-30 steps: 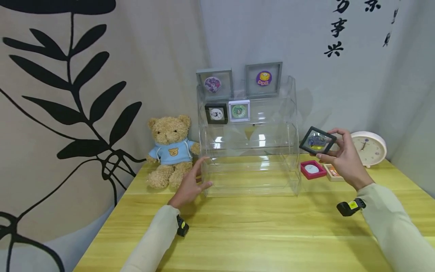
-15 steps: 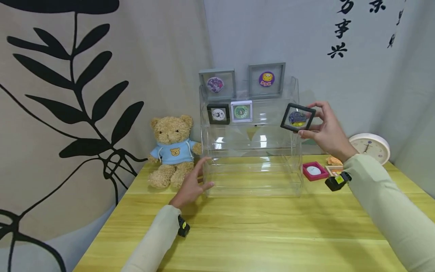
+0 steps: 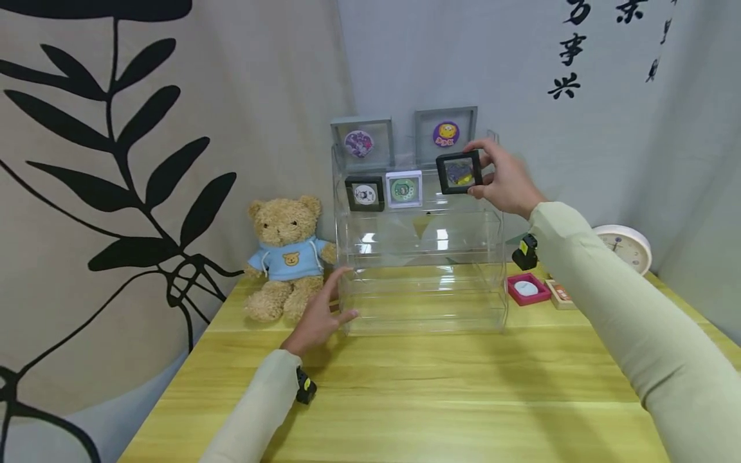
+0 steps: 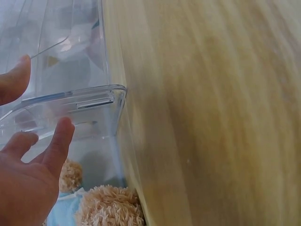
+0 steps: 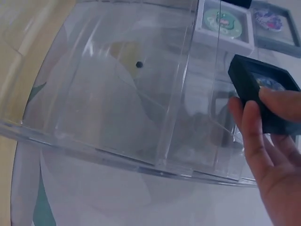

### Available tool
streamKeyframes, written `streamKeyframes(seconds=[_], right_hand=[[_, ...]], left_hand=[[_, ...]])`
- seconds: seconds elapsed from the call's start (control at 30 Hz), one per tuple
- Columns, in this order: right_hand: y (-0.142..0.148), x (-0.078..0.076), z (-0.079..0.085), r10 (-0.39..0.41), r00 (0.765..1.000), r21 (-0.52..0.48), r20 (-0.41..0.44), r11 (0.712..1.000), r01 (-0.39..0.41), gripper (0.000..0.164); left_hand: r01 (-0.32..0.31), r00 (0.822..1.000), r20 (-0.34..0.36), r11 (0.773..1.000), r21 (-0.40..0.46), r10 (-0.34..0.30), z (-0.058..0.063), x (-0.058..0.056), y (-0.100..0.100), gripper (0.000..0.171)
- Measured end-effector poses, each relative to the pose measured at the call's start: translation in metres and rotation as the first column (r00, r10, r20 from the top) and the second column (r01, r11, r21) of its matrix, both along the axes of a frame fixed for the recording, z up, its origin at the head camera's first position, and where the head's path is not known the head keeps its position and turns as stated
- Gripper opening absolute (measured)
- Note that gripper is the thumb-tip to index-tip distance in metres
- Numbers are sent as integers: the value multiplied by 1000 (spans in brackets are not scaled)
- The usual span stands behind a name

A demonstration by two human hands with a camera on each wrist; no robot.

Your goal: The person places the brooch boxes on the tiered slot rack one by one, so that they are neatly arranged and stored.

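My right hand [image 3: 503, 177] pinches a black square display frame [image 3: 459, 172] with a dark-and-yellow picture inside, thumb in front and fingers at its side and back. It is held up at the second-highest tier of a clear stepped acrylic display rack [image 3: 422, 302], right of a white frame [image 3: 404, 189] with a green badge. A black frame [image 3: 365, 193] with a white badge stands left of that one. In the left wrist view, my left hand [image 4: 33, 181] lies at the rack's left side panel, fingers extended, thumb toward the front edge.
Two grey frames [image 3: 362, 143] with round badges stand on the top tier. A teddy bear [image 3: 287, 257] in a blue hoodie sits left of the rack. To the right are a red frame [image 3: 529, 290], a small cream frame [image 3: 559, 294] and a white clock [image 3: 628, 244].
My right hand has carried the black frame up and left, from above the table on the right to the rack's second-highest tier. My left hand has stayed at the rack's left side.
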State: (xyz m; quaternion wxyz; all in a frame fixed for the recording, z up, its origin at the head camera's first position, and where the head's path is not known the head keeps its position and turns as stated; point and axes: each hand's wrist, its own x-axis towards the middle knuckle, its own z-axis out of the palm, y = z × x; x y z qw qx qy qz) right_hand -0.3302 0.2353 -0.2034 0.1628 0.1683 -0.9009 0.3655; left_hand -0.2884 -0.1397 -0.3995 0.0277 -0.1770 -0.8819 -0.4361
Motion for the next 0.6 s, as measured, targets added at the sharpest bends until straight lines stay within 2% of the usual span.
streamKeyframes(seconds=[0.2,0.4,0.6], right_hand=[[-6,-9,2,-11,1000,111,-17,994,12,71],[-14,-17,3,-6,995,278,-96,960,32,71],[-19,-23,2,-24,995,312,-100,948,54,68]], left_hand=[[25,1000,3,999,21,-25,1,1,0,90],[20,1000,-7,1000,20,-20,1,0,0,89],[25,1000,10,999,43,-25,0,-1,1,89]])
